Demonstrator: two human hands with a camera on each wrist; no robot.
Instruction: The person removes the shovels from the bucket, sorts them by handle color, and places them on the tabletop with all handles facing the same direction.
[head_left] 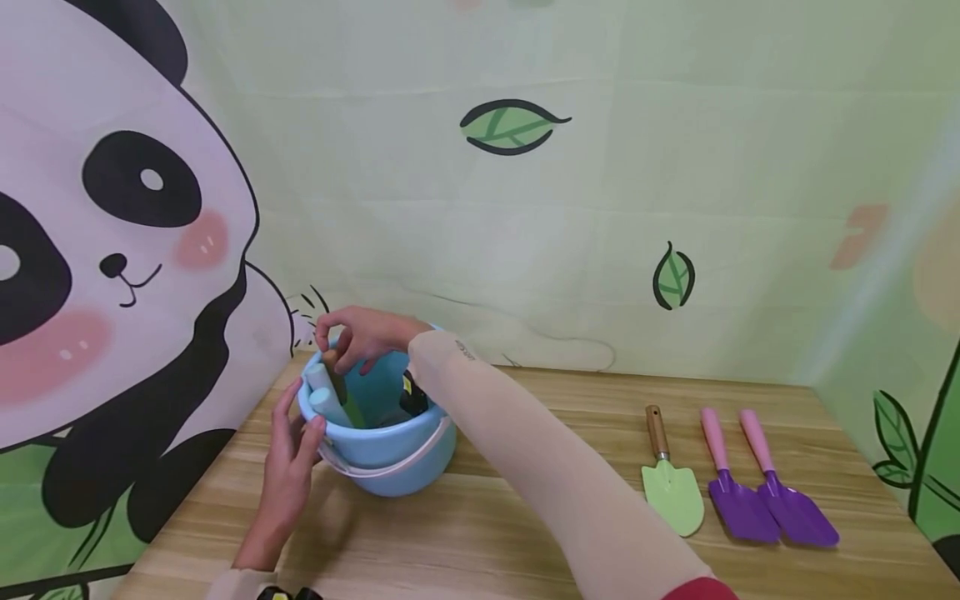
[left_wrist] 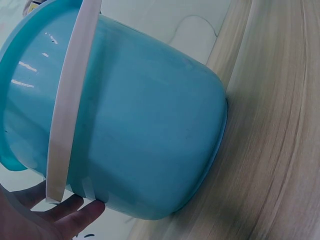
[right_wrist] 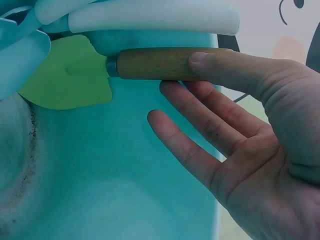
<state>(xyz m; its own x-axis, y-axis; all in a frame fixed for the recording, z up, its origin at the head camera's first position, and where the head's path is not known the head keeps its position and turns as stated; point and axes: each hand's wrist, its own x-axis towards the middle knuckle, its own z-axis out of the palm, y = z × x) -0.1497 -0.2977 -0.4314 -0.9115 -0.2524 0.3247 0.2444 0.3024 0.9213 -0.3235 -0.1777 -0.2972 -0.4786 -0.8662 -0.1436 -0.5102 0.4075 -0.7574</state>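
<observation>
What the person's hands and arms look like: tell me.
The left hand and right hand are ungloved. The long beige right sleeve bears small dark lettering near its cuff, with red fabric at the upper end. The left sleeve, barely in view, is also beige. A black device with a yellow mark sits at each wrist.

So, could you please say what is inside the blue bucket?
A green trowel and two pale blue tools are visible; a blue blade hides the trowel's tip from view.
</observation>
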